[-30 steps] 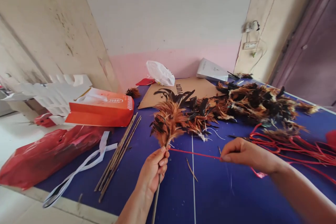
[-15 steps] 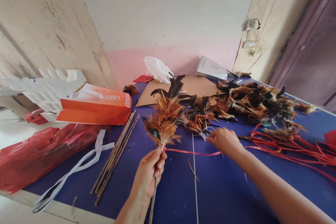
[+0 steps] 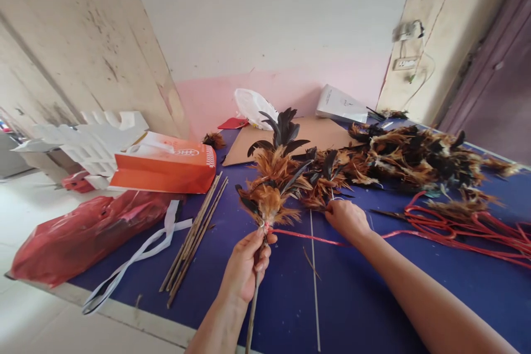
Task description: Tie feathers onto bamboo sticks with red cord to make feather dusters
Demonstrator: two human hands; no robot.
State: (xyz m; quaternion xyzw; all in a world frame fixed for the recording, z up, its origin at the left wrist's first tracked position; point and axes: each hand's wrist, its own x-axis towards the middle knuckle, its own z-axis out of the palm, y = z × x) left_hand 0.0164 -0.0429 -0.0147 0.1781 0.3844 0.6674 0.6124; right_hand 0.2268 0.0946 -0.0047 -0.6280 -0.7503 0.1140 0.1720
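Near the front middle, my left hand is closed around the stick of a feather duster, just under its brown and black feathers. A red plastic strip is wound at the base of those feathers and runs right across the table, passing behind my right forearm. My right hand is closed at the lower end of a small feather bunch with white string about it. Its fingertips are partly hidden, and the bunch lies against the other feathers on the table.
Bare sticks, a white strap, a red plastic bag and an orange paper bag lie left. Behind are cardboard and a white box. Right are a feather heap, red strip coils and scissors.
My right hand has closed in on the small feather bunch, whose white base end is now covered by the fingers. The left hand keeps its hold on the duster. The view has shifted slightly left.
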